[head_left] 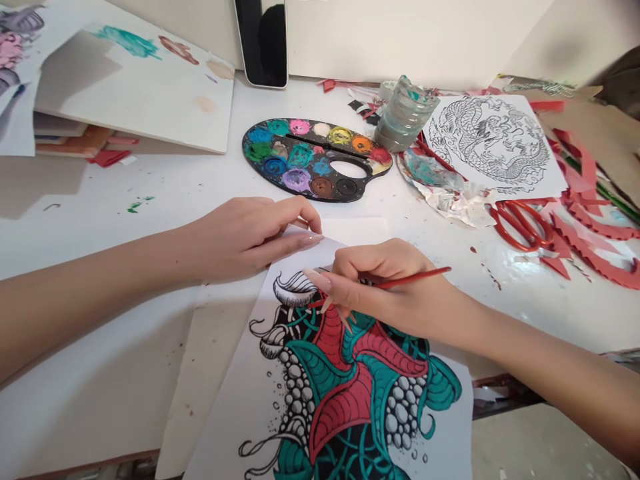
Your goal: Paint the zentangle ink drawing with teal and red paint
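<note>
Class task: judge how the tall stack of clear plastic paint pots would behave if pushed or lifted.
The tall clear plastic pot stack would probably tip under a light push, being narrow for its height. It looks light for its size, holding mostly paint smears. Lifted from the top, its stacked sections might separate.

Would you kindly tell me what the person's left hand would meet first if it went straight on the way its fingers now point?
The bare left hand would most likely meet the bare right hand first, gripping a thin red paintbrush, though depth is unclear here.
</note>
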Demonstrator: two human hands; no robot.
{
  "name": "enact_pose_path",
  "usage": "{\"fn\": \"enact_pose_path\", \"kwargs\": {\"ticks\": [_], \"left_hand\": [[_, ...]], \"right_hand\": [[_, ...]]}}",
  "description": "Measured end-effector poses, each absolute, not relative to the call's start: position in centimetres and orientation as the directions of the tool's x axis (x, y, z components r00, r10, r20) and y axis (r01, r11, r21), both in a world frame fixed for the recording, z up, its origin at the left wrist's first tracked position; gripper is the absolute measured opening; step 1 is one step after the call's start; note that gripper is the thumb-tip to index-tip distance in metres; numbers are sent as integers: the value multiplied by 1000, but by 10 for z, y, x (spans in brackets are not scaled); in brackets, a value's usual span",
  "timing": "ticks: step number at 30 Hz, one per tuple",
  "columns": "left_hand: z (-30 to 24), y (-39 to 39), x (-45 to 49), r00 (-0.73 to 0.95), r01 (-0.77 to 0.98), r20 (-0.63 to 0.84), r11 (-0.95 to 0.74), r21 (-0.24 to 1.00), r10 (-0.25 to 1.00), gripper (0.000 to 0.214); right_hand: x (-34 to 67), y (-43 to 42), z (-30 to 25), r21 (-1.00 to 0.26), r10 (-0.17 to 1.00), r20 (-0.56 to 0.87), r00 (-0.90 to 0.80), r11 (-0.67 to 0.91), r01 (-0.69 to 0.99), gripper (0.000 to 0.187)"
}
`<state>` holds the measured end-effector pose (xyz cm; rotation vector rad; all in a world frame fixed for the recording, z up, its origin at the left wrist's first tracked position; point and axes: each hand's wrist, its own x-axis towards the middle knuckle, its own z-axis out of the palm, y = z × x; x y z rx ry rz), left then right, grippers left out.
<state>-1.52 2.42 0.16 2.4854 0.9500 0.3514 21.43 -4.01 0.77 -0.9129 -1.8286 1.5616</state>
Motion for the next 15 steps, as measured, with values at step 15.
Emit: {"fn": "enact_pose_path", "kwargs": {"ticks": [15], "left_hand": [[3, 24, -14, 732, 570, 77, -670, 475, 677, 31]], "right_hand": [[214, -40, 8, -991, 793, 13, -610, 92, 99, 43]]}}
